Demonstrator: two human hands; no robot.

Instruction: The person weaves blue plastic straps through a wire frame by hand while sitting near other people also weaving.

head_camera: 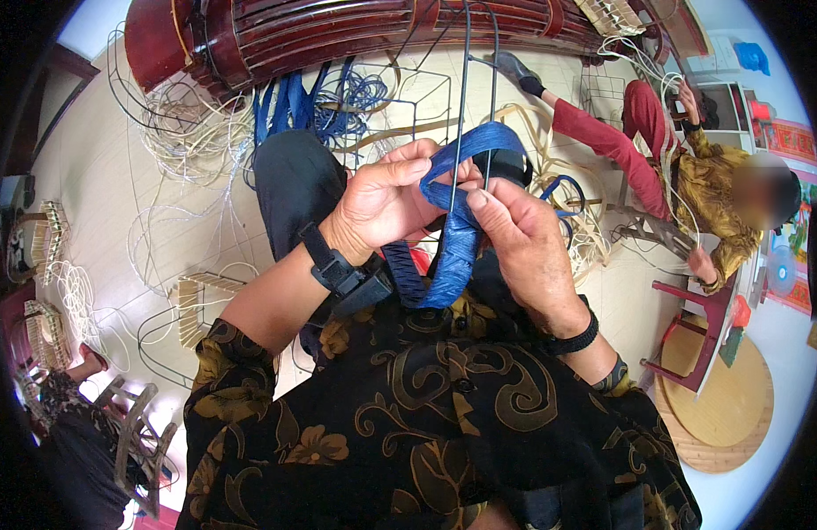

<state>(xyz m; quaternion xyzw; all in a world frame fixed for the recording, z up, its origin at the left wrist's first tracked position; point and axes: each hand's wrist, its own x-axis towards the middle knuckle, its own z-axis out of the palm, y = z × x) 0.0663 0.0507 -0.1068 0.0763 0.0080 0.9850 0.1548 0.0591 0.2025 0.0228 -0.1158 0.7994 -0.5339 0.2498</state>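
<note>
A black metal wire frame (463, 86) with two long parallel rods stands upright in front of my chest. Its lower curved end is wrapped closely in shiny blue flat strip (453, 265). A free length of the blue strip (491, 138) arches in a loop around the rods above the wrapping. My left hand (388, 199) holds the strip near the thumb and fingertips, left of the rods. With thumb and fingers, my right hand (524, 235) pinches the wrapped part at its upper edge. Some fingertips are hidden behind the rods and strip.
A dark red lacquered wooden piece of furniture (355, 33) runs across the far side. Blue strips (286, 106) and tangled pale cord (183, 126) lie before it. At right a person (706, 172) sits handling pale cord; another person (77, 437) is at lower left, beside a wooden stool (133, 437).
</note>
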